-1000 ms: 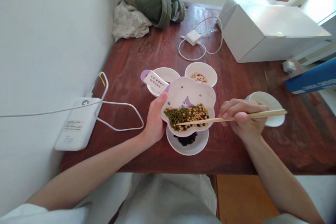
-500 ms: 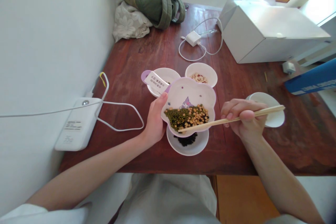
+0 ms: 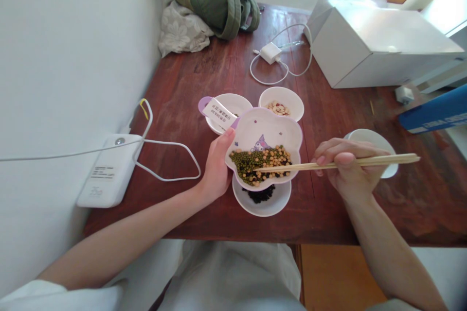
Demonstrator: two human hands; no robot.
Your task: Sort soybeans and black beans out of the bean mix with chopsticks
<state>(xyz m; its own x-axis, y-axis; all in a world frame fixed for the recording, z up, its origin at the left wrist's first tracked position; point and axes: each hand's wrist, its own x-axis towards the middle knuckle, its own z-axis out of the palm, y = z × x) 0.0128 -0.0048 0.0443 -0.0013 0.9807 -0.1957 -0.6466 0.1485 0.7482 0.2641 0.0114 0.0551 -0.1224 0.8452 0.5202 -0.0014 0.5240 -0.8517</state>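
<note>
While gripping thin pale-wood chopsticks (image 3: 307,166) in the right hand (image 3: 345,170) & pinching a scalloped white purple-rimmed bowl (image 3: 270,129) at its left edge w/ the left hand (image 3: 218,163), just shifted tips off the near rim into the mixed green/tan/dark beans (image 3: 248,159) vs half a sec ago, so prob still picking thru, w/o visibly lifting anything yet. Pointing chopsticks left & slightly nearward, long axis almost straight across. Holding bowl w/ purple handle (image 3: 206,105) aimed far-left, partly covering a round white bowl of black bits (image 3: 280,201), can't tell if touching.
</note>
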